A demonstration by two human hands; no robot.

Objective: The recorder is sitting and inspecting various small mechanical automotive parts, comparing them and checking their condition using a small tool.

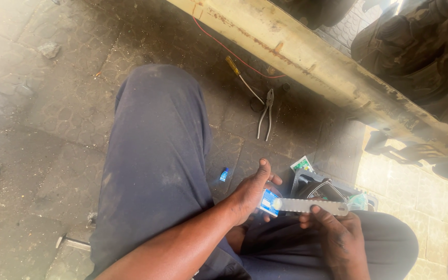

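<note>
You're seated w/ knees up, dark blue trousers (156,155) filling the middle of the view. Your left hand (250,194) is clamped on a small blue-and-white packet (269,202), thumb sticking up, fingers wrapped round the packet's near end. Your right hand (333,231) grips a flat pale strip w/ a toothed edge (312,206) from below, thumb on top near the middle of it. Strip lies roughly level, its left end touching the packet, its right end poking past your fingers. Hands are close together, joined by the strip and packet, over your lap btwn the knees.

Just behind the strip, on the ground, sits a dark open box (327,189) w/ bits inside; can't tell what they are. A small green-and-white card (302,164) lies just beside the box's far-left corner. A tiny blue item (224,175) rests on the paving near your left knee. Further off: pliers (266,114) lying w/ handles toward you, a yellow-handled screwdriver (240,75) just beside them, and a thin red wire (229,49) running up to a long rusty cream beam (312,59) that crosses the top right diagonally.
</note>
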